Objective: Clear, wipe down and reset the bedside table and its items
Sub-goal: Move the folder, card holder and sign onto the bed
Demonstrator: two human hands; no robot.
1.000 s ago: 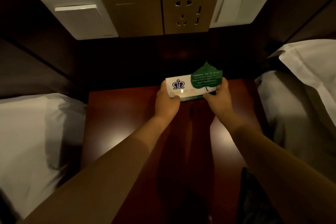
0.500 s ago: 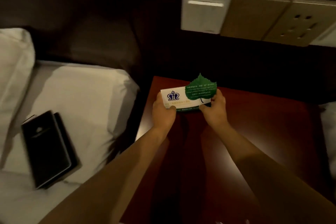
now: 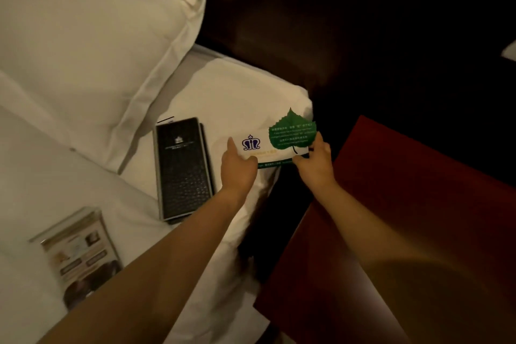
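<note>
- While both arms reach forward and to the left, the left hand (image 3: 237, 169) and the right hand (image 3: 317, 160) hold a white card (image 3: 261, 149) between them over the corner of the bed (image 3: 229, 92).
- Left hand: thumb pinching the card's lower left edge, index finger stretched straight up along its left end.
- Right hand: fingertips pinching the card's right end together with a green leaf-shaped card (image 3: 293, 132), which stands above it.
- Just left of the hands, a black leather folder (image 3: 183, 169) lies flat on the sheet, below the pillow (image 3: 83, 50).
- Nearer the camera, a clear leaflet stand (image 3: 81, 255) lies on the bed.
- Right of the arms sits the red-brown bedside table (image 3: 418, 204).
</note>
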